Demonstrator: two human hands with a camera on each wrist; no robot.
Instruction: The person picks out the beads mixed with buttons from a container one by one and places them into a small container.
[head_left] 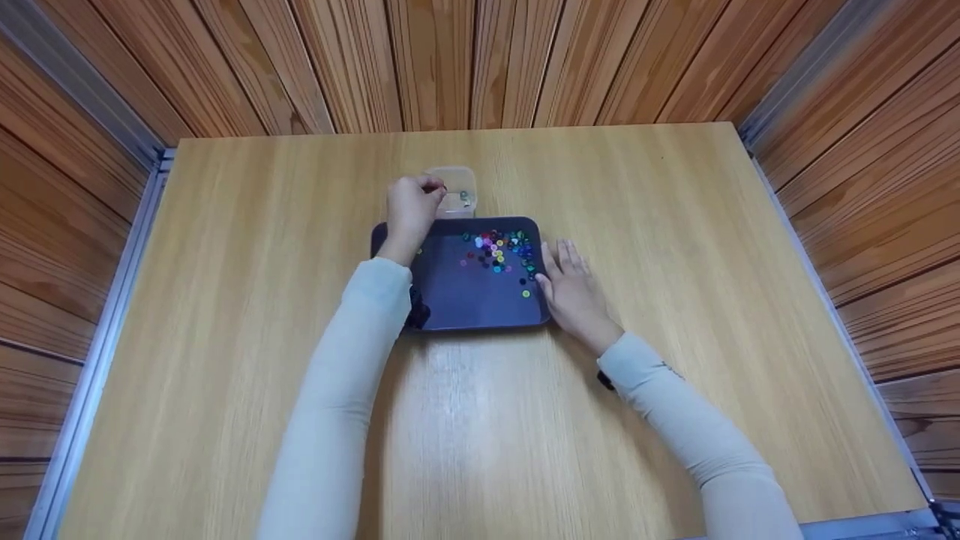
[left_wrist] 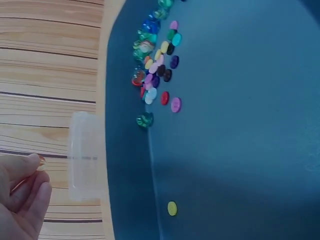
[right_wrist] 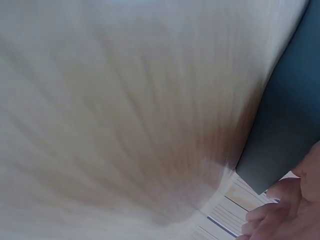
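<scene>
My left hand [head_left: 412,208] pinches a small glass marble [left_wrist: 42,161], clear with red-orange, between thumb and finger. It is above the left side of a clear plastic container [head_left: 455,180], which stands just behind the tray and has a few marbles [head_left: 464,196] in it. The dark blue tray [head_left: 465,304] holds colourful buttons [head_left: 499,256] and green and blue glass marbles [left_wrist: 151,26], mostly gathered toward its back right. A lone yellow button [left_wrist: 172,208] lies apart near the tray's left end. My right hand [head_left: 574,295] rests with fingers extended against the tray's right rim.
The tray stands on a light wooden table [head_left: 675,300]. Wood-plank walls [head_left: 510,64] rise at the back and both sides, with metal frame rails [head_left: 105,337] along the table's edges.
</scene>
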